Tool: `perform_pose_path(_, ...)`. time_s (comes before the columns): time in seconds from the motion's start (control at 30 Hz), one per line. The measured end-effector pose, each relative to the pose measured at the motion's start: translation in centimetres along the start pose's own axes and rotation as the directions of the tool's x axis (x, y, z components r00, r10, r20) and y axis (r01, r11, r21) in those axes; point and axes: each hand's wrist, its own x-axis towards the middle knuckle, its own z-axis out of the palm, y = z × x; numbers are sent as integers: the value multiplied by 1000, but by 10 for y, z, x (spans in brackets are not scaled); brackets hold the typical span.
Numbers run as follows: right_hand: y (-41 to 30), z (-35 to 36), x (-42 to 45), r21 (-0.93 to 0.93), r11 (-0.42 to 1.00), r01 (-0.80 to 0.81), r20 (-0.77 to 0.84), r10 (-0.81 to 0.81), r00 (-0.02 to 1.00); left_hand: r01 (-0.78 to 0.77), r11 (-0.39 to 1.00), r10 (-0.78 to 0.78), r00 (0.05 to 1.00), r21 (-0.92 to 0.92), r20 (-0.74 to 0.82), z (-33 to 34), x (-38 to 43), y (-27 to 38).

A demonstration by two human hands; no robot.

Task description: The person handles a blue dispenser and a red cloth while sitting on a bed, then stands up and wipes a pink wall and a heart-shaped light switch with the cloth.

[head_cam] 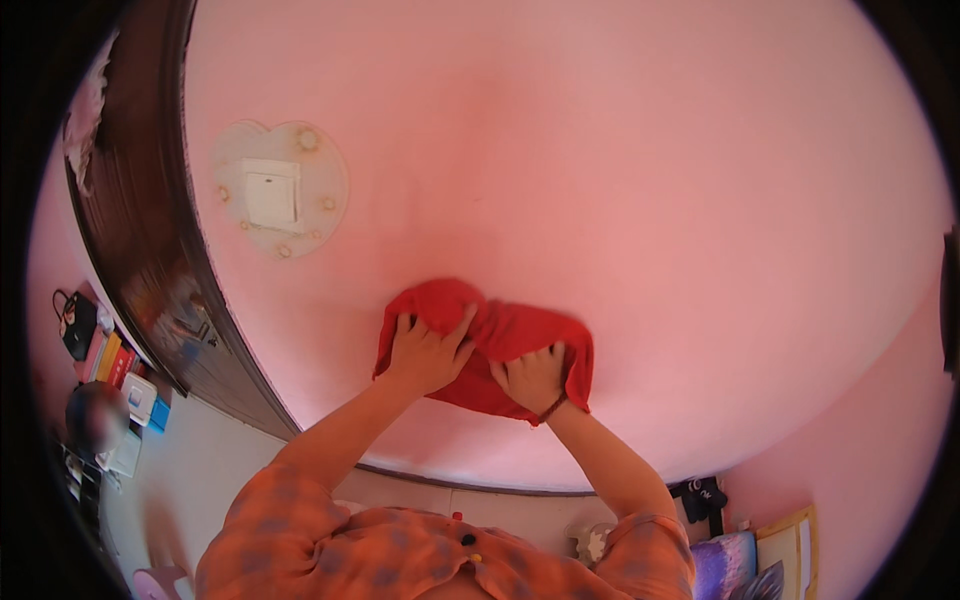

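A red cloth is spread against the pink wall in front of me, partly folded and bunched. On its left part rests my left hand, with the fingers bent into the fabric. My right hand grips the right part, its fingertips tucked under a fold; a dark bracelet circles that wrist. Above and to the left, a white light switch sits on a pale heart-shaped plate with small round ornaments.
Left of the wall stands a dark brown door with a metal handle. Beyond it are a black handbag, books and a lidded box. At lower right, a wooden frame leans near a purple item.
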Motion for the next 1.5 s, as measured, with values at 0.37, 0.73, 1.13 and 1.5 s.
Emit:
perform_pose_path(0.37, 51, -108, 193, -148, 989, 17, -377, -72, 923, -26, 1000, 26, 832, 9, -554, -89, 196, -24)
perform_pose_path(0.73, 8, -44, 54, 43, 998, -42, -131, 47, 990, -36, 991, 38, 999, -128, 13, -57, 54, 6)
perform_pose_path(1.13, 6, -55, 59, 29, 992, -119, -172, 123, 978, 45, 984, -69, 988, -172, -137, -63, 76, 28)
perform_pose_path(1.5, -1, -56, 53, 96, 984, -147, -171, 162, 972, 82, 988, -104, 978, -129, -180, -68, 72, 30)
